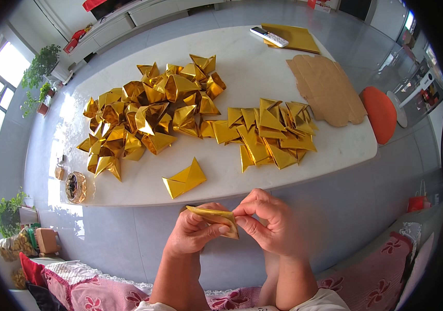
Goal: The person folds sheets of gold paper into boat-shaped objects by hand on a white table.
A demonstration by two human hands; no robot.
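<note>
My left hand [202, 229] grips a folded piece of gold foil paper [217, 218] just off the table's near edge, thumb on top. The fingertips of my right hand [262, 223] pinch that same piece at its right corner. Beyond my hands, one flat folded gold paper [185, 179] with pointed corners lies alone on the white table [147, 193]. A heap of opened, ingot-shaped gold foil papers [155, 105] covers the left part of the tabletop. Right of it, a pile of flat folded gold papers [270, 134] overlaps in several layers.
Torn brown cardboard [327, 91] lies at the table's right, by an orange stool [379, 114]. A white remote control [270, 36] rests on gold sheets [303, 38] at the far edge. A glass ashtray [76, 187] stands at the near left corner. A pink-patterned sofa cover [101, 293] is below.
</note>
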